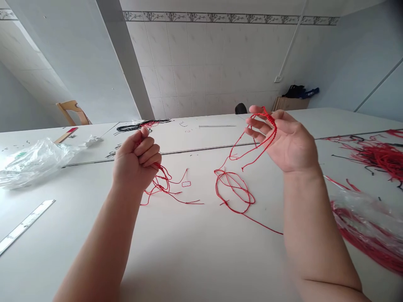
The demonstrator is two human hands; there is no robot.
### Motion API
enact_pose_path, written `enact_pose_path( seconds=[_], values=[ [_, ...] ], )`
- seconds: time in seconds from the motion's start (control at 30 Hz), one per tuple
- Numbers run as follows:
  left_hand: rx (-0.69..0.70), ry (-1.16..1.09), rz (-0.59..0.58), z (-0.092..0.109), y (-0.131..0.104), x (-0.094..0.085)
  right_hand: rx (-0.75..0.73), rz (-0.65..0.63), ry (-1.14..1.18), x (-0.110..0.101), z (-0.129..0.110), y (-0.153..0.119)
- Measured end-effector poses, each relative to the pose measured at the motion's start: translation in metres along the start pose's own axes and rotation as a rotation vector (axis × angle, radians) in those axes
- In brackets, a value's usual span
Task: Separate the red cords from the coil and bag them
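Note:
My left hand (138, 157) is closed in a fist around red cords (162, 180), whose ends hang below it and reach the white table. Raised on the right, my right hand (277, 134) has its fingers spread, with a braided red cord (269, 118) looped over them and pinched by the thumb. Thin loops and ends dangle from this cord toward the table. Between my hands, a coiled red cord (234, 209) lies on the table, its tail running right toward my forearm. A small red rectangular outline (186, 183) is beside the left cords.
Clear plastic bag (37, 161) and a ruler (28, 224) lie at left. Black cords (135, 126) sit at the back. On the right are a pile of red cords (384, 159) and a bag of red cord (371, 226). A wooden chair (72, 111) stands behind the table.

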State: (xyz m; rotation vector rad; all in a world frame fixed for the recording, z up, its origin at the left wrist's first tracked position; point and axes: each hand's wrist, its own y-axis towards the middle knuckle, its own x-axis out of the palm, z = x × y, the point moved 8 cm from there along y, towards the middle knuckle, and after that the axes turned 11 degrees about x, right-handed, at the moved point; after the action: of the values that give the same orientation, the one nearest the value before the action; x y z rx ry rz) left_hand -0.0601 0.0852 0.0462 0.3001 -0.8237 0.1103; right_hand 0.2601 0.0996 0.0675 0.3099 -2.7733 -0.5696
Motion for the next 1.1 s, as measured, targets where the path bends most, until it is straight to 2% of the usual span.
enact_pose_path(
  seconds=[0.07,0.17,0.23,0.37,0.5,0.6,0.7,0.83,0.93,1.1],
  values=[
    [-0.003,0.004,0.001,-0.001,0.0,0.0,-0.027,-0.01,-0.081,0.002,-0.005,-0.003],
    [-0.001,0.017,-0.003,-0.001,0.0,0.0,-0.065,0.048,-0.326,0.003,-0.011,-0.008],
    [0.001,0.027,-0.009,0.0,0.0,0.0,-0.055,0.024,-0.404,0.007,-0.011,-0.01],
    [0.002,0.035,-0.003,0.0,0.0,0.0,0.024,-0.12,-0.215,0.017,-0.008,-0.01],
    [-0.017,0.047,0.0,-0.004,-0.001,0.001,0.041,-0.111,-0.201,0.021,-0.006,-0.008],
    [-0.042,0.079,-0.04,-0.01,0.0,0.003,0.068,-0.123,-0.199,0.027,-0.002,-0.007],
    [-0.123,0.143,-0.117,-0.027,0.0,0.003,0.083,-0.152,-0.164,0.036,0.001,-0.008],
    [-0.252,0.273,-0.259,-0.064,-0.003,-0.003,0.084,-0.257,-0.095,0.056,0.008,-0.011],
    [-0.291,0.418,-0.346,-0.093,-0.007,-0.013,0.086,-0.347,-0.052,0.072,0.012,-0.016],
    [-0.33,0.592,-0.374,-0.12,-0.011,-0.027,0.129,-0.446,0.036,0.089,0.018,-0.022]
  ],
)
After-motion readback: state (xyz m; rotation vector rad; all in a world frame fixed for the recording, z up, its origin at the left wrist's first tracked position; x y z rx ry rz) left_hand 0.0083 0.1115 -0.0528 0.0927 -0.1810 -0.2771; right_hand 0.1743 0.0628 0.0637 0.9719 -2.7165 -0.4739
